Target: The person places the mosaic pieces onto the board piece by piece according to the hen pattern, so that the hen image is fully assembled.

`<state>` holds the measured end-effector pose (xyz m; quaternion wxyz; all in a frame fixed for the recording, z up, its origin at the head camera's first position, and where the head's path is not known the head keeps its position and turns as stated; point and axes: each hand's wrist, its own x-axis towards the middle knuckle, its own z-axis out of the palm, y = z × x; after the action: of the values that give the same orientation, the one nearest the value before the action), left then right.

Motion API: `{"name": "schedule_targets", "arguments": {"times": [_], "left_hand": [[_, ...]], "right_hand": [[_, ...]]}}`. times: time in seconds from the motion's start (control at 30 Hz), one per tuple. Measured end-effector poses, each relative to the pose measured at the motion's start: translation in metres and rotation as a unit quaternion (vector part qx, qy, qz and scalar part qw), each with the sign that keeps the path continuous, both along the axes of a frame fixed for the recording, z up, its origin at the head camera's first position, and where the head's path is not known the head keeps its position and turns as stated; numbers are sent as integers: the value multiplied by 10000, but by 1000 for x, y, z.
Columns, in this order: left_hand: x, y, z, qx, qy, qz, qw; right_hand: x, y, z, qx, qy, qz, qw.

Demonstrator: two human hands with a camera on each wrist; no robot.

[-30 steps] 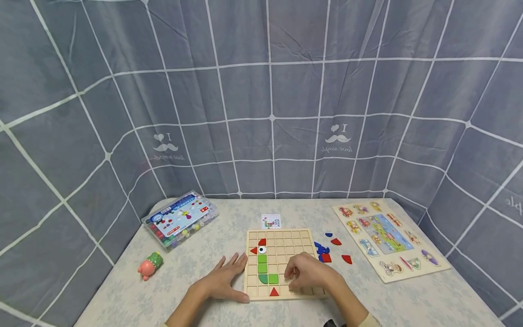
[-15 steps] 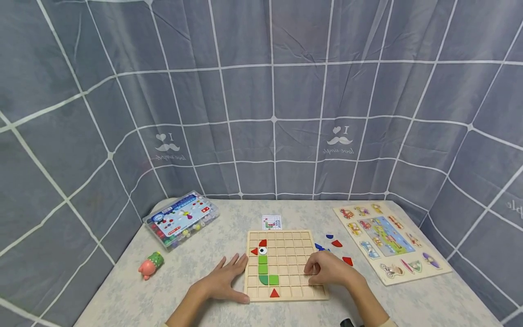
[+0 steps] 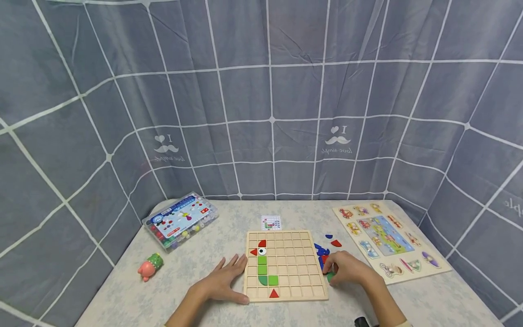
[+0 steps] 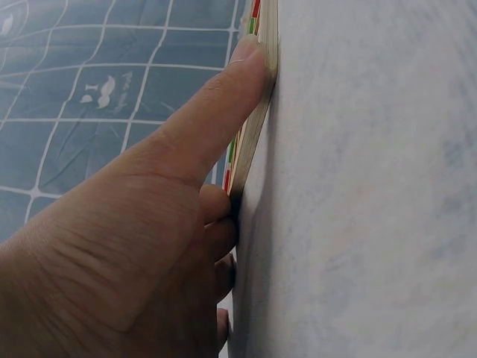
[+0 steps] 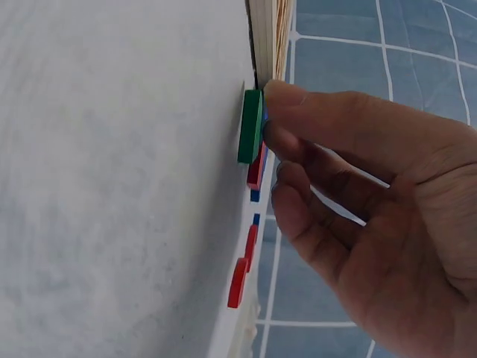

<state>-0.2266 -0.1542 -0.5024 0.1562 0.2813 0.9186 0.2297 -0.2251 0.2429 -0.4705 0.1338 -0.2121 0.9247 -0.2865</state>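
Note:
A wooden grid board (image 3: 294, 263) lies on the table with red and green shaped pieces set in its cells. My left hand (image 3: 222, 281) is spread at the board's left side; in the left wrist view its thumb (image 4: 231, 86) rests along the board's edge. Off the right edge, my right hand (image 3: 347, 268) has its thumb and index finger at a dark green piece (image 5: 250, 127). Part of that piece (image 3: 330, 276) shows between the fingertips in the head view. Blue and red pieces (image 5: 256, 168) lie close behind it, partly covered by the fingers.
A small pattern card (image 3: 271, 222) lies behind the board. A picture puzzle (image 3: 388, 240) is at the right, a clear bead box (image 3: 181, 220) at the back left, and a pink-and-green toy (image 3: 150, 266) at the left. Loose pieces (image 3: 336, 243) lie right of the board.
My right hand has moved right, from over the board to the table beside it. A dark green piece now shows at its fingertips. The left hand stays in place.

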Motion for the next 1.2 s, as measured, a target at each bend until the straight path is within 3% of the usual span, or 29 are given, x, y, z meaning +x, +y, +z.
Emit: {"name": "schedule_targets", "arguments": {"times": [0.53, 0.77, 0.9, 1.0, 1.1, 1.2], "left_hand": [[0, 0, -1, -5, -20, -1, 10000], [0, 0, 0, -4, -89, 23, 10000], [0, 0, 0, 10, -72, 28, 10000], [1, 1, 0, 9, -40, 43, 10000], [1, 1, 2, 29, -43, 57, 10000], [1, 2, 3, 63, -63, 46, 9999]], "right_hand": [[-1, 8, -7, 84, 105, -371, 9992], [0, 7, -8, 662, 207, -1290, 9892], [0, 8, -5, 754, 301, -1533, 9848], [-1, 13, -2, 460, 280, -1289, 9902], [-3, 20, -1, -50, 44, -728, 9973], [-4, 24, -2, -444, -223, -171, 9986]]}}
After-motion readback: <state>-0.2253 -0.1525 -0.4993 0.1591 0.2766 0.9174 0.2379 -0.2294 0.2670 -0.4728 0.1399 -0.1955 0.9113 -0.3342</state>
